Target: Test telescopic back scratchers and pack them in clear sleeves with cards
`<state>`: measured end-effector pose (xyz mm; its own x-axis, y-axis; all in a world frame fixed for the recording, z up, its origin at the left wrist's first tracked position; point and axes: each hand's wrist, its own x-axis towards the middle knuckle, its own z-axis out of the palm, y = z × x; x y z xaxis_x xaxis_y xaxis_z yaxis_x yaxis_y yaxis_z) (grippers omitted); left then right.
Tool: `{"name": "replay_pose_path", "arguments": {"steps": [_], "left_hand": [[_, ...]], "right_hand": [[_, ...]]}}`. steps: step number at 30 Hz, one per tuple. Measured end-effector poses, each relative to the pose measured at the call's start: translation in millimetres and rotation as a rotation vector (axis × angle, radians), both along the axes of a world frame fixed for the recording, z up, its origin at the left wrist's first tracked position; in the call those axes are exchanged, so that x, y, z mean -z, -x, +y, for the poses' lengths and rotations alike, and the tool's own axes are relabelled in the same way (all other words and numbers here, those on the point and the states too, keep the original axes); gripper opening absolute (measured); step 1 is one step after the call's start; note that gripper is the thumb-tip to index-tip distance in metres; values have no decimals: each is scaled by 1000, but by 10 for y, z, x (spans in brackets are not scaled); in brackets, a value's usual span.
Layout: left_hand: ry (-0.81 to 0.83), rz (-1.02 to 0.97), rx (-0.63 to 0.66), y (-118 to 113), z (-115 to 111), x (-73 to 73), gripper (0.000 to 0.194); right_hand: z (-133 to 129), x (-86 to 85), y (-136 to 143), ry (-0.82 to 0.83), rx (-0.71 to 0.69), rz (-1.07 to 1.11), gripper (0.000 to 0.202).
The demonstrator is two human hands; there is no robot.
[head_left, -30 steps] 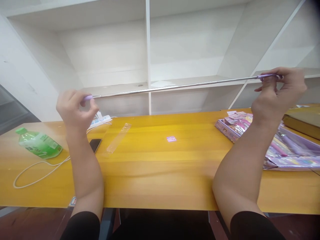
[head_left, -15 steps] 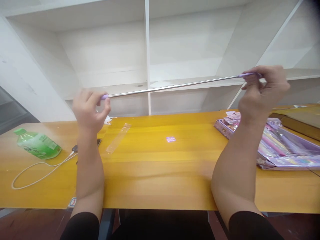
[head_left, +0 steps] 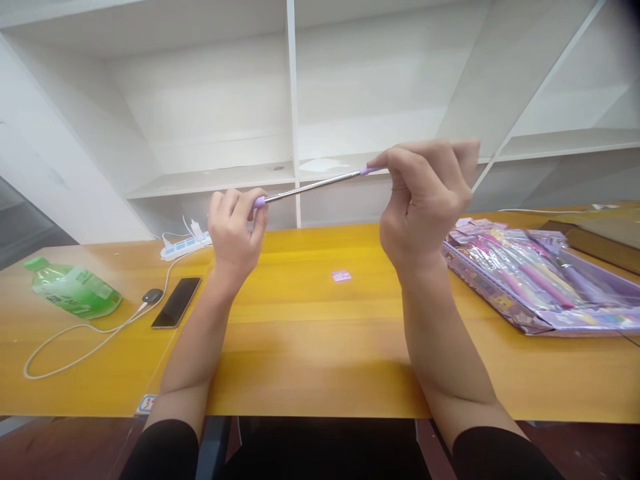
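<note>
**Metal rod (head_left: 313, 187) up over worktop (head_left: 310, 373), R end mostly hidden**

Far L, we see a green bottle (head_left: 75, 290) on its side; label print is too blurry for us to read. Next to it a white cable (head_left: 60, 372) runs to a small black plug (head_left: 152, 296), w/ a dark-screened phone (head_left: 177, 303) just beside. Behind, the power strip (head_left: 186, 246) has its R end blocked by our L hand (head_left: 237, 230). A no. sticker (head_left: 147, 403) at the front edge is partly under our L arm; can't read it fully.

L hand pinches the rod's lilac L end, thumb vs. fingertips. Bare metal spans btwn hands, tilted up to the R. Below it lies a purple card (head_left: 342, 275), print too small to make out.

R hand (head_left: 427, 200) is closed on the other lilac end; fingers cover most of it & are slightly blurred, so can't tell its full length. Far R, a patterned box (head_left: 493, 291) holds wrapped sticks (head_left: 540, 273), glare hiding details; the brown case (head_left: 595, 241) behind is cut off by the frame.
</note>
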<state>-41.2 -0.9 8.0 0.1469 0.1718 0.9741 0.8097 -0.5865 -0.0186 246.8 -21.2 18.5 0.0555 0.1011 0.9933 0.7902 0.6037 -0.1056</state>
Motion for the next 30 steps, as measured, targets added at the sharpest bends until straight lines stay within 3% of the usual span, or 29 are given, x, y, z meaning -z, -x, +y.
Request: {"name": "replay_pose_path", "arguments": {"steps": [4,8,13,19,30], "left_hand": [[-18,-1,14,-12,-67,-18,27],[-16,3,13,-150,-129,47,34],[25,14,33,-229,-178,75,38],[30,33,-4,-151,-252,-18,33],[-33,65,9,-162,-257,-27,25]], "right_hand": [[-70,-31,0,-21,-20,8,39],[-106,34,281,-97,-102,-65,40],[-113,157,568,18,-226,-57,40],[-57,125,454,86,-284,-158,34],[-42,102,478,59,-298,-260,28]]}}
